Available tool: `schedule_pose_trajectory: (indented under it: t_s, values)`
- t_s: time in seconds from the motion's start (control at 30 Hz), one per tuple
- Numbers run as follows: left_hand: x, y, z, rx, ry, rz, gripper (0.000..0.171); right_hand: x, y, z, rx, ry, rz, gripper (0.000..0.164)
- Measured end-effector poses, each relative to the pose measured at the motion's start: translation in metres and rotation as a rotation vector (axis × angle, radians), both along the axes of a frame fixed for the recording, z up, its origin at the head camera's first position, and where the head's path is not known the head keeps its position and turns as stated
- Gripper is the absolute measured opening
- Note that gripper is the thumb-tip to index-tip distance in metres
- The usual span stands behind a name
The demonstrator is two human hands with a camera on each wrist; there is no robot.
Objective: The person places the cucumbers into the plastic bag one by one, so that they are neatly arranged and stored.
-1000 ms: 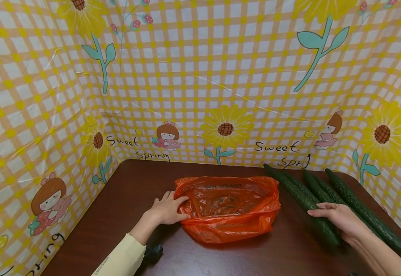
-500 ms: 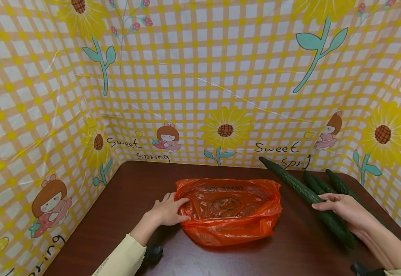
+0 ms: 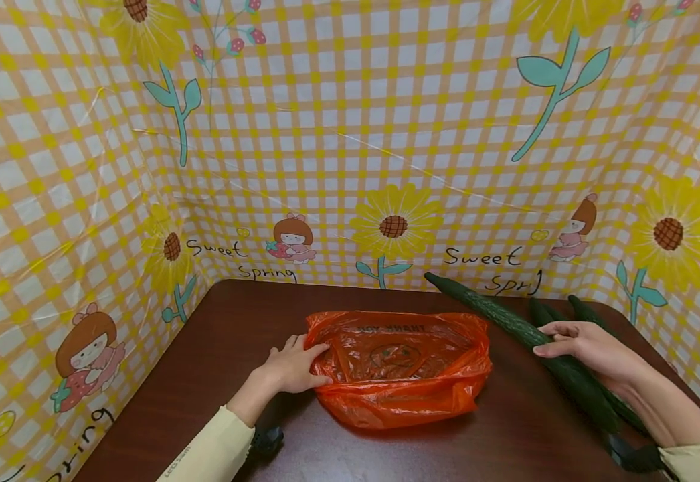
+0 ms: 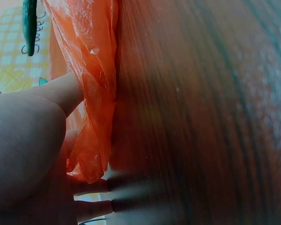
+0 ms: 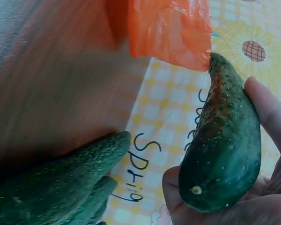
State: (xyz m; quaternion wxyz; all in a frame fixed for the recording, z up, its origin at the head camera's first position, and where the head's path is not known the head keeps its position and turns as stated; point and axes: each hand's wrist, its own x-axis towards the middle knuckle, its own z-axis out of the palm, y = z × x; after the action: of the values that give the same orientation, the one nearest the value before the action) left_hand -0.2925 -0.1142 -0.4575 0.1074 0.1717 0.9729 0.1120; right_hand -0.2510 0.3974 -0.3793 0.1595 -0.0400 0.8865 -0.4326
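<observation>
An orange-red plastic bag [image 3: 404, 402] lies on the table with its mouth spread upward. At its left rim my left hand [image 3: 286, 365] has thumb and forefinger spread inside the mouth, other fingers outside; in the left wrist view the bag's edge [image 4: 96, 93] runs between thumb and straight fingers. My right hand [image 3: 597, 355] grips a long dark green cucumber [image 3: 500, 318] around its middle, right of the bag. Raised and slanting, the cucumber points its far tip toward the back left. The right wrist view shows its blunt near end [image 5: 220, 178], with thumb and fingers on both sides.
Several more cucumbers [image 3: 541, 310] lie on the table at the right, partly hidden by the right hand and arm. The brown table [image 3: 235, 314] is enclosed by a checked, flower-printed cloth [image 3: 326, 167] at the back and sides.
My right hand has lifted the cucumber from the others and swung its far tip leftward, toward the bag. My left hand and the bag stay nearly in place.
</observation>
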Motion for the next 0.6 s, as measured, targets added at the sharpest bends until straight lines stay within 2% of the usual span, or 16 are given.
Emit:
schedule_pose_trajectory:
  t_s: [0.23, 0.6]
  values:
    - [0.000, 0.000, -0.002, -0.002, -0.004, -0.003, 0.070, -0.007, -0.015, 0.009, 0.003, -0.005, 0.052, 0.076]
    - [0.000, 0.000, 0.001, -0.003, 0.009, -0.017, 0.070, -0.020, -0.042, 0.026, 0.057, 0.095, 0.164, 0.061]
